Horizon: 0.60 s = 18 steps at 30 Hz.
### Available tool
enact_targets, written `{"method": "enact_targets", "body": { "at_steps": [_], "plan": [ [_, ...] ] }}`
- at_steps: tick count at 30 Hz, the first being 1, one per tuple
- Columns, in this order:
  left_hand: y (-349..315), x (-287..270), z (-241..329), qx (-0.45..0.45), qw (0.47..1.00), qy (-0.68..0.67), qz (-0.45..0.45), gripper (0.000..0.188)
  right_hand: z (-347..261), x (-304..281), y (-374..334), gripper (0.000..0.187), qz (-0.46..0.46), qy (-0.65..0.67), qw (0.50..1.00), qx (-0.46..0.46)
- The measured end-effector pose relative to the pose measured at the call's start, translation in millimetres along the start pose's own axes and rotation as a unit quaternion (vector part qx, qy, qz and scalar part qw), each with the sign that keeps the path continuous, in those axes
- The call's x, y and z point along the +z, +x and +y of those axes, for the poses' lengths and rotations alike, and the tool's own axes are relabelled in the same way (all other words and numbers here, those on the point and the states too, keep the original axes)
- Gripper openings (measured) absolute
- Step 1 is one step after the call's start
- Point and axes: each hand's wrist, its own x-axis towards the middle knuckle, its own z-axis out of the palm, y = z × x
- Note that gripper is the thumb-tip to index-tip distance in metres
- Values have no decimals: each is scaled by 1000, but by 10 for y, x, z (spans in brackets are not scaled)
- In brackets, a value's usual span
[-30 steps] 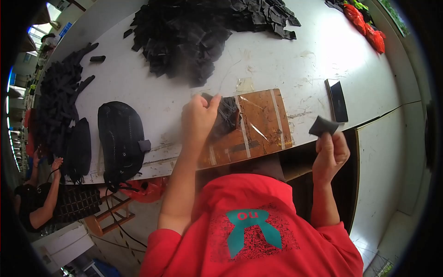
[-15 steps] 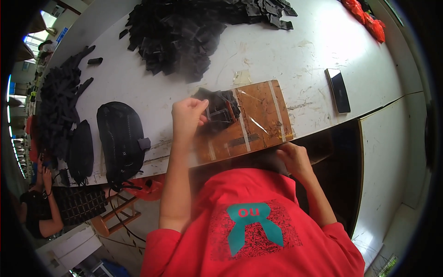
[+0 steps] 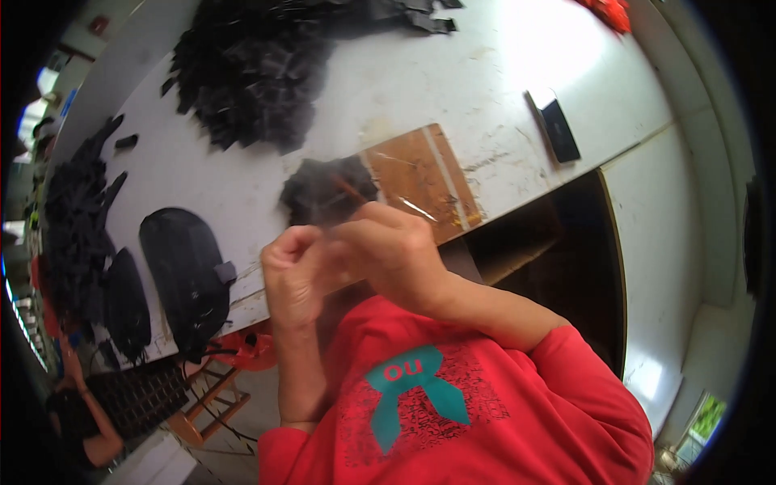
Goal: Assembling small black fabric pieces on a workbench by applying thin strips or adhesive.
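The left hand (image 3: 293, 271) and right hand (image 3: 396, 246) meet in front of the person's chest, fingers curled inward. Motion blur covers the place where they join, so whether either grip is closed on something or on nothing, I cannot tell. The right hand's fingertips are lost behind its own knuckles and the left hand.

Just beyond the hands, a cluster of dark fabric pieces (image 3: 323, 190) lies at the left end of a brown board (image 3: 416, 170). Haze softens the pieces, and their separate edges are hard to make out; a narrow reddish strip shows among them. The hands hide the board's near left part.

Farther out on the white counter (image 3: 485, 89), a large heap of black pieces (image 3: 250, 73) is cut off by the top edge. A phone (image 3: 554, 127) lies to the right, and a red bundle (image 3: 608, 12) is cropped at the upper rim. To the left are a black pouch (image 3: 184, 263), a smaller dark item (image 3: 128, 307) and another dark pile (image 3: 77, 210). At the lower left, a co-worker (image 3: 101, 424) is dim and partly lost in the dark rim.
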Motion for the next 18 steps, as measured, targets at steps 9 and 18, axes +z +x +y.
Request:
{"method": "enact_targets", "body": {
  "at_steps": [9, 18],
  "plan": [
    [30, 240, -121, 130, 976, 116, 129, 15, 197, 41, -57, 11, 72, -127, 988, 51],
    [-45, 231, -102, 71, 990, 99, 65, 16, 251, -137, -120, 10, -118, 606, 623, 480]
  ]
}}
